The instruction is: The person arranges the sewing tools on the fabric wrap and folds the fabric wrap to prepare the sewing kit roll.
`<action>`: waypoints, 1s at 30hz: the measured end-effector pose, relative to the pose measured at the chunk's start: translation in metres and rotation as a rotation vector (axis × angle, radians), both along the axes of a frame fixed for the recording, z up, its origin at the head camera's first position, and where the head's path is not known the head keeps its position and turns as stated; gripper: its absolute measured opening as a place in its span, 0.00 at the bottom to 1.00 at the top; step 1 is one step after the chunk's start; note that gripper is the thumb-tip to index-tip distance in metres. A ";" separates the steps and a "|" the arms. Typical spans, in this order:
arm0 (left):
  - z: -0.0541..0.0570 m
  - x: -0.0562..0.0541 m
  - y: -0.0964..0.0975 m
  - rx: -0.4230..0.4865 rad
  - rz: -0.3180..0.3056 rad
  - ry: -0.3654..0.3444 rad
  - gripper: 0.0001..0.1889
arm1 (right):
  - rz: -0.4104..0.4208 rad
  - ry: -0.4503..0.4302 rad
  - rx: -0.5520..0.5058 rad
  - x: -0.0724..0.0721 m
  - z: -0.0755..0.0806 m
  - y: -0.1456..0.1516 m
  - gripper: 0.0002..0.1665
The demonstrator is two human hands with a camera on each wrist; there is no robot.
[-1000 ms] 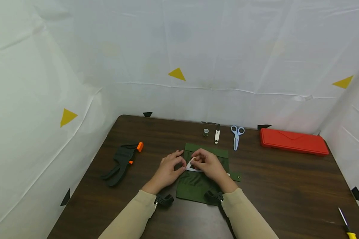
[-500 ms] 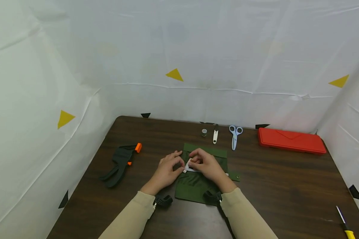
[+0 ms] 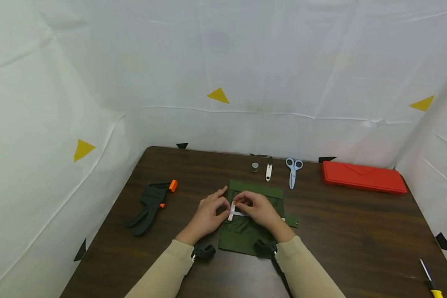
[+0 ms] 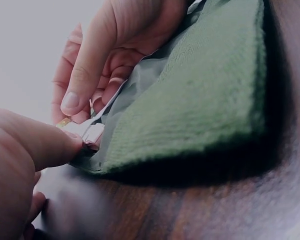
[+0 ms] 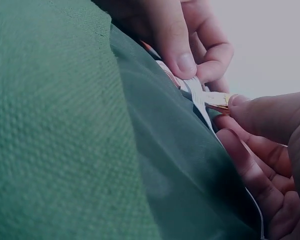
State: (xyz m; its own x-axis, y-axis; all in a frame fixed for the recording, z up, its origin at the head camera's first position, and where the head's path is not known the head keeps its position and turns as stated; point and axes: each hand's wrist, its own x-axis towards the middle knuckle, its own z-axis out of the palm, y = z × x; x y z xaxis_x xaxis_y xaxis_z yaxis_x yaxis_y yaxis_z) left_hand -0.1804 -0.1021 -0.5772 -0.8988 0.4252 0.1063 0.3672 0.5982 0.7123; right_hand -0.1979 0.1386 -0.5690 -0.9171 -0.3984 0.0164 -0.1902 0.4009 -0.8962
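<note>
An unfolded green cloth pouch [image 3: 242, 238] lies on the table, a white elastic band [image 3: 241, 214] running across its dark lining. A small flat whitish strip [image 3: 231, 212] with a yellowish end passes under the band near the pouch's left edge; its exact kind is unclear. My left hand [image 3: 208, 211] pinches the band at the strip, its thumb [image 5: 184, 62] on top. The right hand [image 3: 260, 210] pinches the strip's yellowish end [image 5: 221, 100] between thumb and fingers. In the left wrist view, the left thumb hides part of the strip [image 4: 94, 134].
A dark clamp [image 3: 149, 207] with orange tips lies left. Behind the pouch are a small thread spool [image 3: 255, 167], a white-and-black seam ripper-like tool [image 3: 269, 170] and pale blue scissors [image 3: 292, 174]. At right are a red case [image 3: 363, 177] and a yellow-handled screwdriver [image 3: 430, 283].
The whitish strip, slanted and largely covered by the right fingers earlier, now lies crosswise under the band with its near end showing below it. Both hands stay at nearly the same spot.
</note>
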 end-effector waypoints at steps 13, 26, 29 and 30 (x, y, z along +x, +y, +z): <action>-0.003 0.000 0.000 -0.046 -0.008 -0.038 0.28 | 0.018 -0.006 0.019 0.002 0.001 0.001 0.15; 0.002 0.000 0.004 -0.252 -0.069 -0.010 0.55 | 0.006 -0.022 -0.002 0.001 0.000 0.003 0.13; 0.001 0.002 0.005 -0.274 -0.069 -0.007 0.56 | 0.024 -0.072 -0.066 0.000 -0.001 0.006 0.15; 0.001 0.002 0.005 -0.279 -0.066 -0.007 0.56 | 0.028 -0.096 -0.096 0.000 -0.001 0.007 0.16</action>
State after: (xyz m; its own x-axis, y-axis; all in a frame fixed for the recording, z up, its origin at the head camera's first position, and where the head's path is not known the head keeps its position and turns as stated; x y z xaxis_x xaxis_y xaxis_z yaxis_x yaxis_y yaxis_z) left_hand -0.1785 -0.0975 -0.5767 -0.8685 0.4949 -0.0289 0.4077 0.7463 0.5261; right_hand -0.1983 0.1453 -0.5699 -0.9049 -0.4245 -0.0313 -0.1120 0.3083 -0.9447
